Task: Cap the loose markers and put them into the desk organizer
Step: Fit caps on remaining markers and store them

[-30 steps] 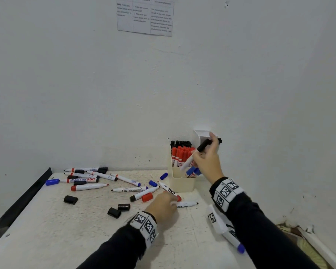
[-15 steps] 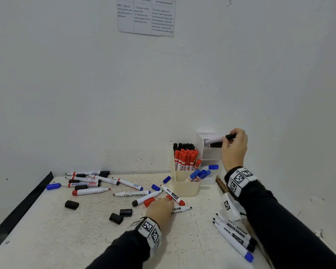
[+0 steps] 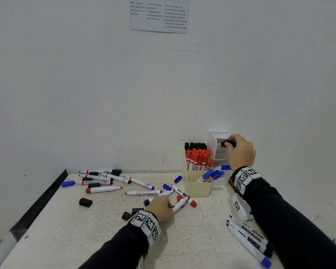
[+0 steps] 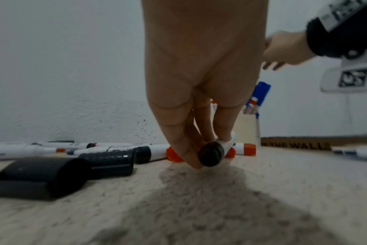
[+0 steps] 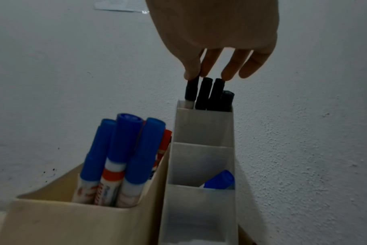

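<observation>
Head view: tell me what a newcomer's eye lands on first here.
First, the cream organizer near the wall, packed with red-capped markers and with blue-capped ones leaning in its front pocket. Next, the right hand at the top slot of the white organizer beside it, fingertips on a black-capped marker. Then the scatter of loose markers and caps across the table, where the left hand pinches a marker.

You see the left hand (image 3: 160, 209) cover the rear of its marker (image 3: 179, 205) | your right sleeve (image 3: 291, 228) hides the ends of the markers at the table's right edge (image 3: 246, 232) | the wall sheet (image 3: 158, 14) is cut off at the top, its print too small to read | the left wrist view is blurred.
</observation>
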The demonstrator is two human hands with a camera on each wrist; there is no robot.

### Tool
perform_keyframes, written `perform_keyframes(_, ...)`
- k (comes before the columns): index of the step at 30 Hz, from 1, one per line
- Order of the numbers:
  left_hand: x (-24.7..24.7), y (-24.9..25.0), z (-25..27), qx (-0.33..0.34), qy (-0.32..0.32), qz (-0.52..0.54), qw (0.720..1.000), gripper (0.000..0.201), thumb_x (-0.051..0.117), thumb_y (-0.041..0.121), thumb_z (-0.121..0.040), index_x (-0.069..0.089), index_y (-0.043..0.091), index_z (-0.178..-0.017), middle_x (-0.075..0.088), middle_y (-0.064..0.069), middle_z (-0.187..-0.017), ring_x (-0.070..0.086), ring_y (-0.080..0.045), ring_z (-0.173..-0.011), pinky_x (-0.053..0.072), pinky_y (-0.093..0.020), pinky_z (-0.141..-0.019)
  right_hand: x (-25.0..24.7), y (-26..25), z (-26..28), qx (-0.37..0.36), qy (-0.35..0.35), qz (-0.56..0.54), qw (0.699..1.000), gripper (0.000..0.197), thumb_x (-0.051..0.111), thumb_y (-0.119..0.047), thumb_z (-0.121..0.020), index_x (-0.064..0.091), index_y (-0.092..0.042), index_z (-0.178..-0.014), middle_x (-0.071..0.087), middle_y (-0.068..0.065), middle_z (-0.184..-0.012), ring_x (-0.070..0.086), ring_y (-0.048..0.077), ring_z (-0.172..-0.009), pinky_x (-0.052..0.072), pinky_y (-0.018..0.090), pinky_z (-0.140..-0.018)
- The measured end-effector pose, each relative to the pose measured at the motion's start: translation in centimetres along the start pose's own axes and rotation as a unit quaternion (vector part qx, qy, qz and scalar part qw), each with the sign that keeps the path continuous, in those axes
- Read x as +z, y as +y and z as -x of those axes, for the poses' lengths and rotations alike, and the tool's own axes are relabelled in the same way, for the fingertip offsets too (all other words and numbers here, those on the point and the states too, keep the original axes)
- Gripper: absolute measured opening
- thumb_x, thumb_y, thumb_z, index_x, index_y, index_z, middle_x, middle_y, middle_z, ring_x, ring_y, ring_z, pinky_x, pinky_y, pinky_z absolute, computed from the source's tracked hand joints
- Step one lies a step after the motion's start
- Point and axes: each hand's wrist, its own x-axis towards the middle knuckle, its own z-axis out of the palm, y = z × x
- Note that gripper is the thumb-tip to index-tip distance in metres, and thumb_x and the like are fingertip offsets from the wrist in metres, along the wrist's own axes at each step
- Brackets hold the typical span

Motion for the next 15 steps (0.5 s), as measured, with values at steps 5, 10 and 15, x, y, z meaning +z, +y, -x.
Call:
perform_keyframes(5, -0.9, -0.5, 0.1, -0.046, -0.012, 0.119, 0.992, 0.029, 0.05, 0.019, -0.093, 0.063, 0.01, -0.117, 0.061, -0.002, -0.117, 0.052, -0.01, -0.092, 0.04, -0.017, -0.081, 0.6, 0.2, 0.3, -0.013, -0.027, 0.069, 0.997, 0.017, 0.055, -0.017, -0.091, 0.065, -0.012, -0.104, 0.063, 0.005, -0.113, 0.048, 0.029, -0.103, 0.035, 0.036, -0.08)
perform_keyframes(10, -1.2, -1.4, 0.7, -0.091, -0.023, 0.267, 0.959, 0.019, 0.051, 0.022, -0.086, 0.057, 0.009, -0.099, 0.057, -0.004, -0.093, 0.058, -0.016, -0.085, 0.049, -0.029, -0.083, 0.7, 0.0, 0.6, -0.015, -0.032, 0.059, 0.998, 0.017, 0.054, -0.014, -0.091, 0.061, -0.009, -0.106, 0.061, 0.008, -0.114, 0.05, 0.029, -0.102, 0.038, 0.039, -0.082)
perform_keyframes(15, -2.3, -2.3, 2.0, -0.148, 0.003, 0.482, 0.863, 0.026, 0.039, 0.02, -0.096, 0.046, 0.006, -0.075, 0.052, -0.004, -0.045, 0.043, -0.016, -0.047, 0.038, -0.025, -0.043, 0.8, -0.5, 1.2, -0.008, -0.034, 0.055, 0.998, 0.021, 0.052, -0.012, -0.09, 0.059, -0.008, -0.109, 0.058, 0.01, -0.116, 0.049, 0.03, -0.103, 0.039, 0.041, -0.085)
